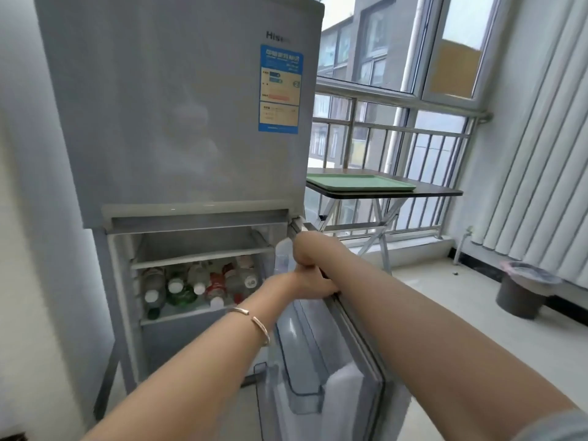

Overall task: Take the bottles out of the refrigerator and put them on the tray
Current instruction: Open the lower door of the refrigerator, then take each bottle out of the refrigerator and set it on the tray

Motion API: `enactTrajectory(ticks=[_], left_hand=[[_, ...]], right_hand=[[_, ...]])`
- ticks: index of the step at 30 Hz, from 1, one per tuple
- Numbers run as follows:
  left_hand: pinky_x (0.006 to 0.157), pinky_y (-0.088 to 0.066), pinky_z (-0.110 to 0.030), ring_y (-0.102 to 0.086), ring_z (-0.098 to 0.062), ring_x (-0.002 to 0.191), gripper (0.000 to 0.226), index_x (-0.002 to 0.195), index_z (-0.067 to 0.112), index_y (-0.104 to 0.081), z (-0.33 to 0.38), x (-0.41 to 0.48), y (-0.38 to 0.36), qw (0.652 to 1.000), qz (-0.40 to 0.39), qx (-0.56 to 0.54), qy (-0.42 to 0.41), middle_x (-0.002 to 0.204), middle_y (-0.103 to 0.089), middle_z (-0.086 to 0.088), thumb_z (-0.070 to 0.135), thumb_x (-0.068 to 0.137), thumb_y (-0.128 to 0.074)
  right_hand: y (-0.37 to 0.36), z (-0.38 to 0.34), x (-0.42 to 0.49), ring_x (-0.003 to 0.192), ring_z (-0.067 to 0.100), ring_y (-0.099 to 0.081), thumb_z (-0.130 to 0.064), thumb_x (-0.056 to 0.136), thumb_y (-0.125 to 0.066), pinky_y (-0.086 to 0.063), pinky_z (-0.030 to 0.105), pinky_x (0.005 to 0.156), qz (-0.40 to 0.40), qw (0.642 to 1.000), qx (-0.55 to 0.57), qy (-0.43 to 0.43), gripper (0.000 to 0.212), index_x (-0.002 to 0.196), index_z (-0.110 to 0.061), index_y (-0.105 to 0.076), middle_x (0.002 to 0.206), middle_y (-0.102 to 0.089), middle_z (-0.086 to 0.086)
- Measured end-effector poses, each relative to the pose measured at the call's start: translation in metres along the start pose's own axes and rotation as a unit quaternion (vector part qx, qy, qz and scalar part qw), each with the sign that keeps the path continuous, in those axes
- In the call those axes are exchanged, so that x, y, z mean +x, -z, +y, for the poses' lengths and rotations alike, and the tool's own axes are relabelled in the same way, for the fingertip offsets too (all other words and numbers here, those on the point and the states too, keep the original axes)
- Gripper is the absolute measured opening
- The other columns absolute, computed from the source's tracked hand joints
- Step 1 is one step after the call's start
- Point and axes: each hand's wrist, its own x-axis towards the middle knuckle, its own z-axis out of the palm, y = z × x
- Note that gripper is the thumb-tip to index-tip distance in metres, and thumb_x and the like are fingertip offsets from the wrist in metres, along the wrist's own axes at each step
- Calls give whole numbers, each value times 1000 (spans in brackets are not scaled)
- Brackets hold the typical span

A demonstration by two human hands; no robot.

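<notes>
The silver refrigerator [178,116] stands at the left with its lower door [331,361] swung open toward me. On the lower compartment's middle shelf lie several bottles [197,286] on their sides, caps facing out, some clear, one green, some with red labels. Both my hands meet at the top edge of the open door: my left hand [305,283], with a bangle on the wrist, grips that edge, and my right hand [307,249] is closed just above it on the door's top corner. The green tray [359,183] lies bare on a small folding table to the right.
The folding table [423,191] stands by a railed window. A white radiator [541,173] lines the right wall, with a dark waste bin [521,291] on the floor below it. A white wall closes in the left side.
</notes>
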Motion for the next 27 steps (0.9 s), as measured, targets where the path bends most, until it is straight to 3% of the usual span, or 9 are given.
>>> enactTrajectory(ticks=[2, 4, 6, 7, 9, 13, 18, 24, 27], left_hand=[[55, -25, -22, -35, -15, 92, 3, 97, 23, -44, 19, 7, -7, 996, 19, 83, -32, 103, -41, 3, 22, 100, -43], [55, -20, -21, -40, -15, 92, 24, 75, 17, -38, 44, 1, -8, 983, 23, 178, -29, 103, -48, -4, 14, 100, -38], [79, -37, -24, -44, -22, 118, 19, 99, 7, -48, 47, 19, -20, 969, 16, 242, -54, 133, -47, -13, 14, 101, -30], [98, -36, -30, -39, -26, 130, 27, 121, 7, -45, 47, 27, -24, 973, 37, 221, -54, 144, -40, -13, 18, 101, -30], [113, -28, -40, -29, -27, 138, 47, 140, 17, -33, 48, 41, -35, 981, 64, 171, -68, 151, -31, -8, 29, 96, -39], [114, -25, -51, -22, -29, 144, 61, 149, 22, -22, 52, 57, -51, 996, 74, 48, -24, 157, -24, -7, 42, 93, -38], [119, -14, -53, -12, -24, 150, 74, 155, 23, -12, 41, 71, -58, 994, 103, -22, 18, 161, -19, -6, 61, 93, -28], [120, -8, -54, 0, -24, 151, 71, 156, 22, -10, 44, 77, -49, 997, 72, -14, 38, 163, -11, -3, 57, 96, -26], [119, -15, -52, -5, -23, 151, 73, 155, 20, -15, 31, 72, -44, 995, 87, -38, 36, 162, -17, -5, 59, 95, -28]], right_hand=[[0, 12, 0, 126, 32, -50, -16, 95, -38, -42, 46, 99, -29, 999, -26, -38, 40, 133, -8, -50, 139, -51, 9], [-3, 26, 5, 128, 31, -49, -22, 95, -37, -41, 46, 102, -36, 997, -30, -63, 43, 135, -12, -47, 141, -50, 7], [-8, 39, 9, 127, 31, -50, -24, 94, -40, -37, 48, 107, -32, 997, -31, -68, 42, 134, -15, -48, 138, -52, 6], [-11, 47, 14, 127, 31, -49, -26, 92, -42, -34, 49, 109, -24, 997, -34, -70, 43, 134, -16, -48, 137, -52, 5], [-21, 66, 22, 130, 31, -44, -36, 87, -49, -34, 49, 108, -6, 996, -18, -84, 57, 140, -13, -42, 142, -48, 7], [-34, 96, 36, 142, 30, -25, -52, 85, -48, -28, 49, 113, 19, 997, -26, -72, 87, 151, -7, -14, 156, -25, 10], [-42, 121, 52, 148, 31, -12, -73, 79, -39, -14, 53, 117, 32, 997, -46, -49, 102, 154, -11, -8, 161, -13, 10], [-43, 125, 62, 149, 36, -2, -75, 81, -33, -3, 56, 118, 10, 997, -56, -44, 97, 155, -19, -5, 162, -4, 15], [-43, 103, 63, 144, 40, -19, -61, 90, -36, -9, 54, 116, 51, 995, -86, -9, 80, 151, -12, -21, 154, -24, 23]])
